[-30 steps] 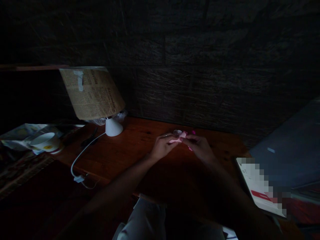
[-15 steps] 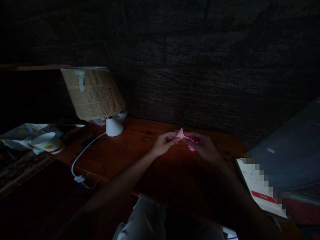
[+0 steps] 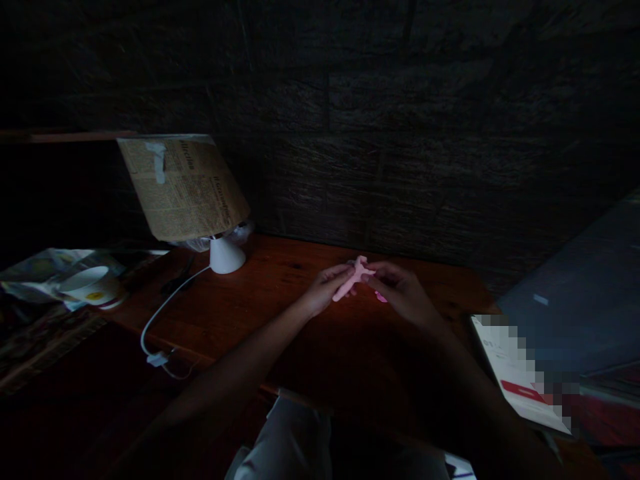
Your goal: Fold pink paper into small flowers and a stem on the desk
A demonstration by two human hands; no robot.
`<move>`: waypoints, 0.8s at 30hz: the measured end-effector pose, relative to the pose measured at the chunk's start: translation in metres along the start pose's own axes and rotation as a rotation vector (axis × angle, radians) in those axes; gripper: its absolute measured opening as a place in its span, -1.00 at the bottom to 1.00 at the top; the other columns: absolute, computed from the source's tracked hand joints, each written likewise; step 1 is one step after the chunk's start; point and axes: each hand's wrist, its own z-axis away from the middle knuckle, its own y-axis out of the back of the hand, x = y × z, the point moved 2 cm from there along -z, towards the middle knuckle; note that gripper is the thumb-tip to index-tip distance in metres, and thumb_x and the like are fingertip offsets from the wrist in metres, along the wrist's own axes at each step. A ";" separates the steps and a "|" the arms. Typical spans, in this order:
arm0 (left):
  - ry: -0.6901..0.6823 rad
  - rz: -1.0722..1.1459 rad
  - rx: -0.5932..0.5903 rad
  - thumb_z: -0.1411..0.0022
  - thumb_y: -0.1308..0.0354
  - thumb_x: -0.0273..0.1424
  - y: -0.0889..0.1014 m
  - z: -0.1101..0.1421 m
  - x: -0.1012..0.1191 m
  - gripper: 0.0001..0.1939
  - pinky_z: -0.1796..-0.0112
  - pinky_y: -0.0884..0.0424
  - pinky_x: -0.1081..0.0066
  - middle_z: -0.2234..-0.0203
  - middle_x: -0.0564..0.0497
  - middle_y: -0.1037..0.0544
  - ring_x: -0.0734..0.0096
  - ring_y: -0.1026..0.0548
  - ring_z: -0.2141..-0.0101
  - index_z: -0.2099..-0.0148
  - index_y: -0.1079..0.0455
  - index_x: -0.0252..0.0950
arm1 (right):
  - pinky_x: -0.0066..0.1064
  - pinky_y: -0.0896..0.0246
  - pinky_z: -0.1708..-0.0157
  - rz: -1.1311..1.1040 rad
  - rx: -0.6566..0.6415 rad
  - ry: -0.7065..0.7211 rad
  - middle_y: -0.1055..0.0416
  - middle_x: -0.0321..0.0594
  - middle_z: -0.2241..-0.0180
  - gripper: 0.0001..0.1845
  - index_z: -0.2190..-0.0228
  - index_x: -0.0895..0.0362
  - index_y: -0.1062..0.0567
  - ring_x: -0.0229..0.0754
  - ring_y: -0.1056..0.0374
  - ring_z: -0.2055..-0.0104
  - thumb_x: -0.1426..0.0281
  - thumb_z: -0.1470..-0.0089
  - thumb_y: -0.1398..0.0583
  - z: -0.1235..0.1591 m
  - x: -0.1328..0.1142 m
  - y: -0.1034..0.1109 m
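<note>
Above the wooden desk [image 3: 260,293], a light pink piece with several pointed arms [image 3: 358,272] is between my two hands. It looks like paper or cloth; I cannot tell which. My left hand [image 3: 325,288] pinches it from the left, thumb on top, and one strip slants down across the fingers. From the other side, my right hand [image 3: 403,288] has its thumb and fingertips closed on the right arm of the piece. A brighter pink bit [image 3: 381,297] shows beneath the right fingers; whether it joins the light pink piece is hidden.
A lamp [image 3: 185,190] with a newsprint shade and white base stands on the desk's left part. Its white cord [image 3: 155,313] hangs over the front edge. A white cup [image 3: 93,285] is farther left. At the right lies a lit tablet-like screen [image 3: 515,373]. A dark wall [image 3: 325,153] rises behind.
The pink piece has been turned or opened out: a strip now points down-left over my left fingers. Less of the brighter pink shows under my right hand. Both hands stay in nearly the same place.
</note>
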 end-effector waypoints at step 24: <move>0.040 0.161 -0.062 0.05 -0.42 -0.13 -0.003 0.002 0.004 -0.50 0.53 -0.11 0.55 0.41 -0.08 -0.56 0.62 -0.34 0.55 0.17 -0.53 -0.42 | -0.45 -0.13 0.53 -0.184 0.260 -0.078 -0.46 -0.28 0.46 -0.64 0.31 0.10 -0.59 -0.29 -0.24 0.51 0.08 0.03 -0.30 0.001 0.005 0.016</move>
